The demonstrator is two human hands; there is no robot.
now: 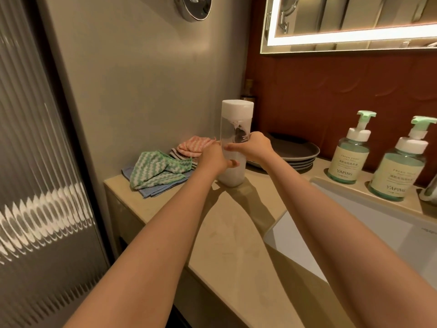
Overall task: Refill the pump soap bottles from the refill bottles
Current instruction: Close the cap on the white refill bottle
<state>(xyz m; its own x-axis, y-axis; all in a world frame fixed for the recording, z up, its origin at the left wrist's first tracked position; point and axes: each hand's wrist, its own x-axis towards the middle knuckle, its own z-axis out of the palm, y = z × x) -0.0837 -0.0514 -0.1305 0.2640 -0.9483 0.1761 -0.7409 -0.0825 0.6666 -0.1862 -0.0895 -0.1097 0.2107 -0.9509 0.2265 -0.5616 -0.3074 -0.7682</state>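
A tall clear refill bottle (233, 119) with a white cap stands upright on the beige counter (236, 233), a little white liquid at its bottom. My left hand (212, 158) wraps its lower left side and my right hand (253, 146) grips its middle from the right. Two green pump soap bottles stand at the right behind the sink: one (351, 153) nearer the middle, the other (399, 170) further right. Both have mint pump heads on and pale labels.
Folded cloths (160, 170) in green, pink and blue lie at the counter's left back. Stacked dark plates (298, 152) sit behind the refill bottle. A white sink (378, 223) opens at the right. A ribbed glass door (40, 162) stands at the left.
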